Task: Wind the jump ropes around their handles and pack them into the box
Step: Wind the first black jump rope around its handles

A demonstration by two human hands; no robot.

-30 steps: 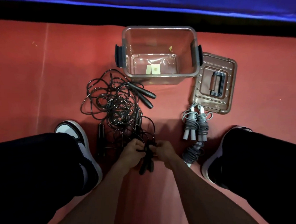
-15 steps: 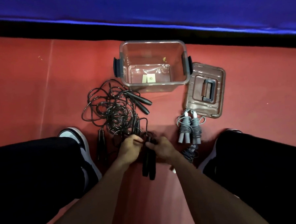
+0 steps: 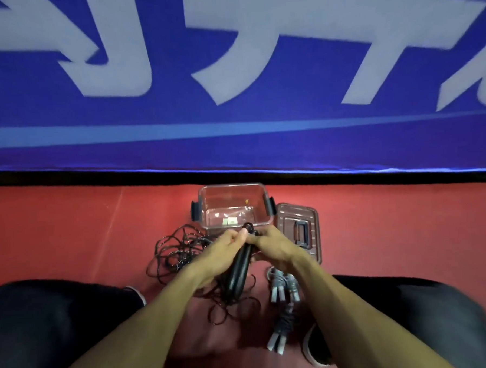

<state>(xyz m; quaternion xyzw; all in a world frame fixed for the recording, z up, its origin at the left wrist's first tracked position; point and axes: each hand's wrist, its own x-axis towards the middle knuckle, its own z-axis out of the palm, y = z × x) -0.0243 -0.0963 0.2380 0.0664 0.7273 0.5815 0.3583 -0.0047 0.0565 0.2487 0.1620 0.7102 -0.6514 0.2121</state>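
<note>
Our left hand (image 3: 225,245) and right hand (image 3: 273,245) grip paired black handles (image 3: 239,271) (cord trailing) — before the clear box (image 3: 261,201); grey rope bundle (image 3: 284,287) beside.

Items showing on the red floor: one clear plastic box with dark side latches (image 3: 233,207); one brown translucent lid with a handle (image 3: 299,231); one pair of black handles (image 3: 238,271) being held together; one tangled heap of black rope (image 3: 178,252), rope count indeterminate; two grey wound rope bundles (image 3: 284,287) (image 3: 282,329). Two hands are showing, left hand (image 3: 220,248) and right hand (image 3: 276,245).
</note>
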